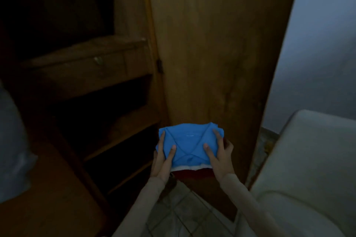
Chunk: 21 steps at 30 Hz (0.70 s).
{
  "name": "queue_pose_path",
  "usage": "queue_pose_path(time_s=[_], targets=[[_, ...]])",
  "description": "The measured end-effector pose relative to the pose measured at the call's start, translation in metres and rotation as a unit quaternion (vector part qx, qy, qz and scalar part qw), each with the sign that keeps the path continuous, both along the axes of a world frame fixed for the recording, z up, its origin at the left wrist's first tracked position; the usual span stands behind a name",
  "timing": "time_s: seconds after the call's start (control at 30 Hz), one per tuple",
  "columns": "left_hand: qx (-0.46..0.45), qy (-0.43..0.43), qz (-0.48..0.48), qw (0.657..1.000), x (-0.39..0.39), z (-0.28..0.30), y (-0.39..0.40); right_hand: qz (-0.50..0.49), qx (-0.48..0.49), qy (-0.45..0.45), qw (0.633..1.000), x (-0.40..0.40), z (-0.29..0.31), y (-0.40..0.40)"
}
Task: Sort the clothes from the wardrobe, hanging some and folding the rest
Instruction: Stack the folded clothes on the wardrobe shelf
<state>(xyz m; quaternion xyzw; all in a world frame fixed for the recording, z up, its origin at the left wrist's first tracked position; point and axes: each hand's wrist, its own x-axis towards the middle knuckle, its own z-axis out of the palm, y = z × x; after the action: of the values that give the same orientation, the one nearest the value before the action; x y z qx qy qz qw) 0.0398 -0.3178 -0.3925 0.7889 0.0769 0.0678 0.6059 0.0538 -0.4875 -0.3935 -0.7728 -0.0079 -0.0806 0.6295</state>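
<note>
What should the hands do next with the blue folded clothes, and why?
Probably carry the stack left and slide it onto a wardrobe shelf. The blue shirt is already folded, both the left hand and right hand hold it, and the open shelves sit right beside it.

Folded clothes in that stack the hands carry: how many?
3 show: the blue garment on top, a white layer under it, a dark red one at the bottom. More may be hidden between.
</note>
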Motion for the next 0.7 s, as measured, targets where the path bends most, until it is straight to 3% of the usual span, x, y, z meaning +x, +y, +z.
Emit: queue_pose_path(time_s=[0.33,0.7], targets=[[0.079,-0.088,0.109,0.987,0.008,0.134,0.062,0.060,0.005,-0.084,0.995,0.040,0.128,0.075],[0.132,-0.152,0.180,0.963,0.043,0.229,0.137,0.115,0.035,-0.136,0.983,0.095,0.224,0.159]])
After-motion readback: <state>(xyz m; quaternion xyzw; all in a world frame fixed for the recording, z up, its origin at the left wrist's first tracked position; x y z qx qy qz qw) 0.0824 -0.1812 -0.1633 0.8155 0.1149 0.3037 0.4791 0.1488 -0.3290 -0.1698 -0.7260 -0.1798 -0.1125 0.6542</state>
